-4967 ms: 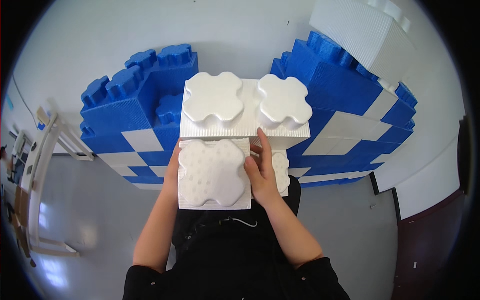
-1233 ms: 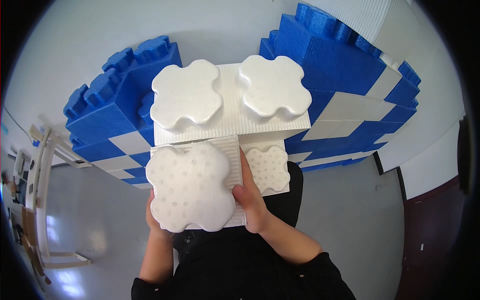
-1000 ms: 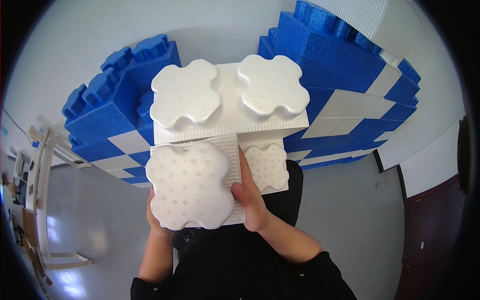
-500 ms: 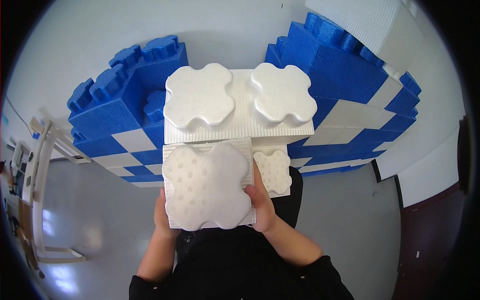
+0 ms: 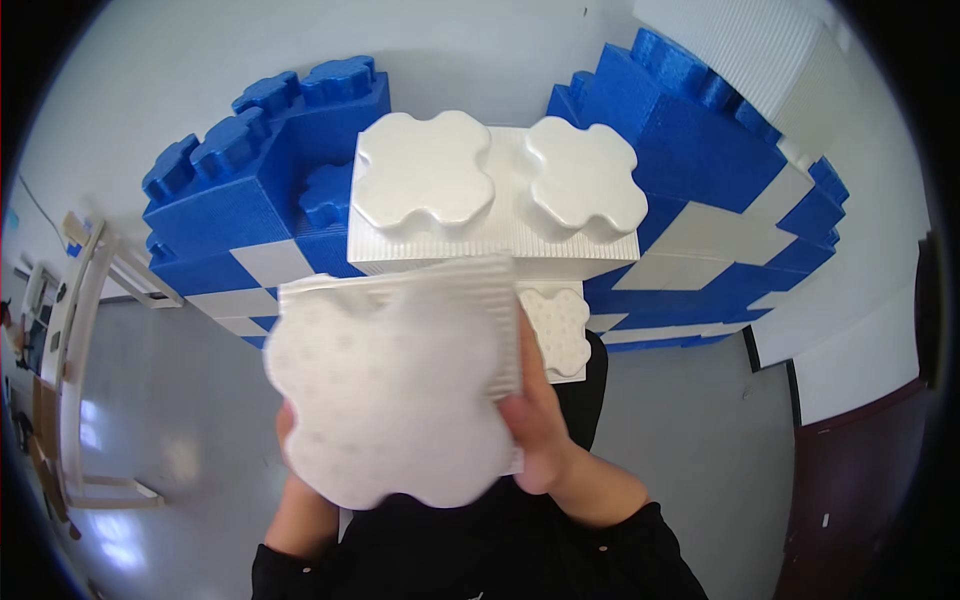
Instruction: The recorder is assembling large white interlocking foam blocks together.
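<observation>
Between my two hands is a large white foam building block (image 5: 395, 385) with one clover-shaped stud facing up, dimpled on its left part. My right hand (image 5: 540, 425) clasps its right side, thumb along the edge. At the left side my left hand (image 5: 288, 425) grips it, its fingers mostly hidden by the block. Just beyond, a longer white block (image 5: 440, 245) with two smooth clover studs sits within the wall of blocks. Below that, right of the held block, shows a dimpled white block (image 5: 562, 335), partly covered.
Blue and white foam blocks form a stacked wall, with a left wing (image 5: 210, 200) and a taller right wing (image 5: 690, 140). A white block (image 5: 740, 50) tops the right wing. White frame furniture (image 5: 80, 370) stands at far left, a dark red door (image 5: 850, 480) at far right.
The held white block has come up closer to me and shifted slightly left, tilting a little. Both hands still grip it. The view has shifted slightly.
</observation>
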